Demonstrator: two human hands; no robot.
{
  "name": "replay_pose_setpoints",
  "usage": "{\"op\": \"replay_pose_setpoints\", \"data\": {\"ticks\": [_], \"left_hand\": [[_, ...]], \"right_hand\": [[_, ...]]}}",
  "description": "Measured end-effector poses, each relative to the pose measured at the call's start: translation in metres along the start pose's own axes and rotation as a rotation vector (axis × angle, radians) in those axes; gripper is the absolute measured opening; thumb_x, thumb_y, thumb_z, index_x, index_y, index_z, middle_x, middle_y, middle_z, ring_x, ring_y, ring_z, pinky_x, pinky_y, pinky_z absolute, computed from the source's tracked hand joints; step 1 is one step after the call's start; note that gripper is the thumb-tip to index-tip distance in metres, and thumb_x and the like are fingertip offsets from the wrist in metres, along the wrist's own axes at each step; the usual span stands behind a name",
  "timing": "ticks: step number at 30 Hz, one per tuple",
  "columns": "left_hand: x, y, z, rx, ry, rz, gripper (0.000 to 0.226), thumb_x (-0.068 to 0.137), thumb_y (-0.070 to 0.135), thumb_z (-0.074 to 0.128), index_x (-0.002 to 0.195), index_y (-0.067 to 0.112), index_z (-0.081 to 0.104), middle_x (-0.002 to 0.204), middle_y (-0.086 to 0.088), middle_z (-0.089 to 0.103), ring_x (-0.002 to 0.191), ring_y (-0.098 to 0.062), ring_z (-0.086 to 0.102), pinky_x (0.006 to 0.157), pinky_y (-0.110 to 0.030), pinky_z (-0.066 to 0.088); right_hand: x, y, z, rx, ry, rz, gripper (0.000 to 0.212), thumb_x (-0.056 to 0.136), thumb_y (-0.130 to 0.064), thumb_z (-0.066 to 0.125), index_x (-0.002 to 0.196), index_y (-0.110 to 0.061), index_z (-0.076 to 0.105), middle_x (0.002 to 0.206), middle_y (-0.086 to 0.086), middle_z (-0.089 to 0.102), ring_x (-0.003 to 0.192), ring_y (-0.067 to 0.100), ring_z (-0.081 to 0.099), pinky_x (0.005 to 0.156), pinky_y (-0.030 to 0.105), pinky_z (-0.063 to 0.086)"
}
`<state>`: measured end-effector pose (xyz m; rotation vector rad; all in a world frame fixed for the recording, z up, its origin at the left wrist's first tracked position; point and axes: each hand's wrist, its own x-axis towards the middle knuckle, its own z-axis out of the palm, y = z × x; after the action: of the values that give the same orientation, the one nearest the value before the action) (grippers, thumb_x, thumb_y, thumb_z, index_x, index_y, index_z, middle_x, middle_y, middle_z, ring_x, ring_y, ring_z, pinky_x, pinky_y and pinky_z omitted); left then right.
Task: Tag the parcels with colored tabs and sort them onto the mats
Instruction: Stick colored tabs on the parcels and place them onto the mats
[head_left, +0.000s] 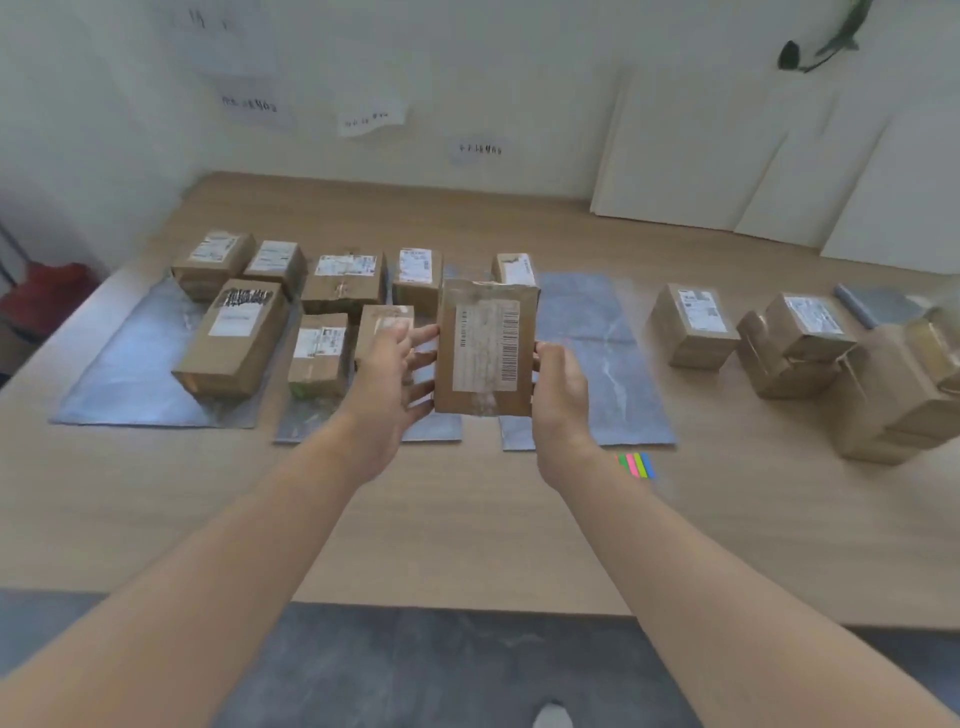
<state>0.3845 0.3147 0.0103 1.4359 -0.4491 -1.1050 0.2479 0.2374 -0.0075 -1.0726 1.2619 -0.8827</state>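
On the left mat (119, 374) and middle mat (431, 434) the sorted parcels (236, 338) sit crowded together, so steer clear of them. Your left hand (392, 374) is spread, its fingertips bracing the left edge of the held parcel (485, 353). The parcel hangs label-up above the gap between the middle and right mats. Your right hand (561, 395) curls round its right edge. Through the blur I can't tell whether it carries a tab, so check before placing. The right mat (602, 364) shows bare room; lower the parcel flat and square. The colored tabs (638, 465) lie on the tabletop (467, 519) just near of that mat.
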Motion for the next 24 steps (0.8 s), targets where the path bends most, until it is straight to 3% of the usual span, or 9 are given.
{"op": "replay_pose_setpoints", "data": {"ticks": [3, 5, 11, 14, 20, 24], "left_hand": [[0.011, -0.022, 0.000, 0.010, 0.015, -0.045, 0.053, 0.103, 0.056, 0.027, 0.129, 0.030, 0.066, 0.130, -0.004, 0.067, 0.118, -0.028, 0.064, 0.109, -0.050, 0.046], [0.016, -0.036, -0.002, 0.006, 0.015, -0.077, 0.054, 0.103, 0.057, 0.028, 0.129, 0.029, 0.066, 0.130, -0.004, 0.066, 0.119, -0.029, 0.063, 0.110, -0.051, 0.045], [0.027, -0.074, -0.004, -0.010, 0.038, -0.169, 0.050, 0.105, 0.051, 0.027, 0.131, 0.027, 0.064, 0.131, -0.005, 0.065, 0.117, -0.031, 0.064, 0.110, -0.050, 0.045], [0.029, -0.092, -0.008, -0.011, 0.043, -0.214, 0.050, 0.105, 0.051, 0.026, 0.131, 0.027, 0.062, 0.130, -0.005, 0.066, 0.118, -0.032, 0.064, 0.111, -0.050, 0.044], [0.031, -0.125, -0.024, 0.002, 0.065, -0.300, 0.054, 0.105, 0.055, 0.025, 0.134, 0.028, 0.061, 0.133, -0.005, 0.064, 0.115, -0.032, 0.065, 0.101, -0.043, 0.050], [0.030, -0.141, -0.032, 0.031, 0.067, -0.342, 0.054, 0.104, 0.057, 0.026, 0.135, 0.030, 0.060, 0.131, -0.004, 0.063, 0.115, -0.032, 0.064, 0.098, -0.042, 0.051]], "right_hand": [[0.011, 0.026, -0.005, -0.012, -0.021, 0.038, 0.031, 0.099, -0.034, 0.046, 0.111, -0.015, 0.067, 0.111, 0.000, 0.072, 0.100, 0.021, 0.068, 0.075, 0.028, 0.050], [0.017, 0.042, -0.007, -0.022, -0.033, 0.059, 0.032, 0.098, -0.035, 0.046, 0.111, -0.015, 0.067, 0.112, 0.000, 0.073, 0.103, 0.022, 0.068, 0.075, 0.026, 0.046], [0.025, 0.075, -0.011, -0.051, -0.046, 0.145, 0.047, 0.078, -0.049, 0.045, 0.108, -0.023, 0.070, 0.112, 0.000, 0.074, 0.111, 0.024, 0.068, 0.102, 0.047, 0.054], [0.027, 0.091, -0.013, -0.063, -0.053, 0.178, 0.049, 0.075, -0.051, 0.045, 0.105, -0.024, 0.072, 0.112, 0.005, 0.074, 0.110, 0.032, 0.069, 0.102, 0.055, 0.053], [0.022, 0.121, -0.016, -0.105, -0.122, 0.286, 0.044, 0.086, -0.043, 0.042, 0.106, -0.022, 0.075, 0.101, -0.002, 0.079, 0.104, 0.027, 0.073, 0.097, 0.047, 0.057], [0.015, 0.138, -0.014, -0.127, -0.118, 0.317, 0.051, 0.084, -0.045, 0.041, 0.102, -0.013, 0.076, 0.104, 0.008, 0.078, 0.108, 0.036, 0.070, 0.098, 0.054, 0.055]]}}
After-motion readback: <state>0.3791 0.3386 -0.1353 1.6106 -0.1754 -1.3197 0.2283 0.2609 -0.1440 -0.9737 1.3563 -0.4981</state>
